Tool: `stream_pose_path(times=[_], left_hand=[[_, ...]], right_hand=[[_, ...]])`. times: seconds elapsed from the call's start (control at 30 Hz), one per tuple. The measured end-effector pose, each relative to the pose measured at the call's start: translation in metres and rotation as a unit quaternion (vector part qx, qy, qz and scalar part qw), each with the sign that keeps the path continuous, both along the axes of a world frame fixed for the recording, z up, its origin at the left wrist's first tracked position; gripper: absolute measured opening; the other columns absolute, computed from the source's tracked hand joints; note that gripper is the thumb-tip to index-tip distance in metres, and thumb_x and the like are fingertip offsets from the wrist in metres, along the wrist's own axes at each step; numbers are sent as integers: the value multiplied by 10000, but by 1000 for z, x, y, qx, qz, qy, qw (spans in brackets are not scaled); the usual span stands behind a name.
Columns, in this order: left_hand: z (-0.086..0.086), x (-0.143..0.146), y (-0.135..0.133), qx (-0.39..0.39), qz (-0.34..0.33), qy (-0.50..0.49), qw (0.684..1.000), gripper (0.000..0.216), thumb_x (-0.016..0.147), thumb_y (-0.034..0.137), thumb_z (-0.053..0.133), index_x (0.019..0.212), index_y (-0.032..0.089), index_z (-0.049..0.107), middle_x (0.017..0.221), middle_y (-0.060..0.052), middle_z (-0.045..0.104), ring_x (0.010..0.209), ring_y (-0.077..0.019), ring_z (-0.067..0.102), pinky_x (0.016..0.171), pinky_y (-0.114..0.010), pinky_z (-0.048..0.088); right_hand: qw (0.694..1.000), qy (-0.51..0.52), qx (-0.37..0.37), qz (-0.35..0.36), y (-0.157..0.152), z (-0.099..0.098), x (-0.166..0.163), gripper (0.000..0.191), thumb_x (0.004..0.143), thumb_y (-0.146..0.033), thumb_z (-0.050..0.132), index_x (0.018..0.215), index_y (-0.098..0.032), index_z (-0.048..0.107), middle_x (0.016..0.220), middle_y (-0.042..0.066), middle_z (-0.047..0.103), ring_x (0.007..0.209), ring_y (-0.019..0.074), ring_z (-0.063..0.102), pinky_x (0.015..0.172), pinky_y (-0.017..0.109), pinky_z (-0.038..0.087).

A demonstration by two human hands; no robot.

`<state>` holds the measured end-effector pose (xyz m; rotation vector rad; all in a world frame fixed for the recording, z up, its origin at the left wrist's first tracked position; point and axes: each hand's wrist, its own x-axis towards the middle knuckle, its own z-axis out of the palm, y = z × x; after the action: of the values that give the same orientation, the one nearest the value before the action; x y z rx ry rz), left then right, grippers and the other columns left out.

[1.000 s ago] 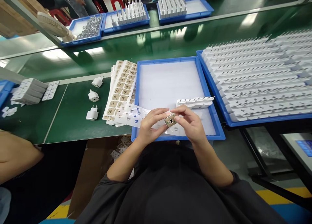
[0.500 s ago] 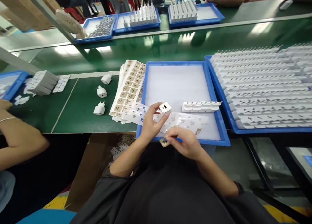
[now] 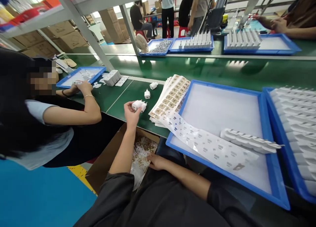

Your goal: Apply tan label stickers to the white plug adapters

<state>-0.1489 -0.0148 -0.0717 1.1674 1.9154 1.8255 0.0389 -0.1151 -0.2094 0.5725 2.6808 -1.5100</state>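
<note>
My left hand [image 3: 131, 115] pinches a white plug charger [image 3: 135, 105] above the green bench, at the left of the sticker sheets [image 3: 171, 97]. Right behind it, partly covered, another charger [image 3: 144, 107] shows its pins; whether the two touch I cannot tell. Two more chargers, one in front [image 3: 147, 94] and one farther back [image 3: 153, 85], stand on the bench. Low over a cardboard box [image 3: 97, 174] of paper and film scraps [image 3: 142, 153] is my right hand [image 3: 157, 162], its fingers curled. Anything between those fingertips is too small to make out.
A blue tray [image 3: 263, 121] holds a clear printed film strip [image 3: 204, 143] and a row of white chargers [image 3: 249, 141]. Another tray [image 3: 291, 148] full of chargers is at the right. A co-worker's arm [image 3: 74, 114] rests at left, near stacked white parts [image 3: 112, 78].
My left hand has carried the charger left from the tray to the standing chargers. My right hand, which held a small tan sticker piece, has dropped to the scrap box. The view has swung left.
</note>
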Motion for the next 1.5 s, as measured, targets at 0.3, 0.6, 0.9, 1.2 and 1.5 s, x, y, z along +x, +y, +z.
stream_pose_path(times=[0.3, 0.6, 0.9, 1.2, 1.5], left_hand=[[-20, -85, 14, -207, -54, 59, 975, 519, 690, 213, 744, 1193, 224, 616, 1276, -105, 707, 1253, -296, 644, 1068, -419, 502], [-16, -41, 17, -262, -36, 258, 929, 820, 771, 479, 756, 1488, 209, 462, 1445, -191, 549, 1387, -405, 481, 1158, -537, 388], [15, -139, 60, -228, 55, 247, 940, 633, 724, 317, 791, 1258, 103, 526, 1147, -173, 662, 1250, -363, 582, 1118, -510, 438], [30, -126, 91, -220, 51, 265, 937, 617, 784, 443, 726, 1281, 122, 550, 1428, -258, 549, 1474, -412, 370, 1218, -561, 286], [15, -50, 169, -354, -40, 268, 895, 662, 846, 395, 758, 1413, 151, 518, 1298, -218, 665, 1239, -360, 630, 1038, -483, 499]], right_hand=[[1000, -24, -12, 11, 5, -33, 13, 358, 810, -56, 598, 1104, -154, 776, 1116, 112, 778, 935, 205, 739, 880, 284, 554], [999, -34, -25, -3, 2, -31, 17, 382, 828, -64, 578, 1150, -151, 763, 1157, 121, 775, 990, 218, 742, 906, 293, 557], [998, -49, -43, -3, 5, -32, 17, 376, 784, -70, 589, 1089, -203, 764, 1138, 84, 778, 1012, 248, 755, 896, 304, 569], [996, -59, -65, -2, 11, -38, 13, 393, 752, -72, 591, 1056, -267, 746, 1124, 65, 784, 1083, 308, 751, 932, 368, 578], [993, -70, -92, 1, 9, -36, 23, 423, 779, -94, 569, 1137, -257, 723, 1218, 79, 755, 1073, 272, 762, 908, 310, 590]])
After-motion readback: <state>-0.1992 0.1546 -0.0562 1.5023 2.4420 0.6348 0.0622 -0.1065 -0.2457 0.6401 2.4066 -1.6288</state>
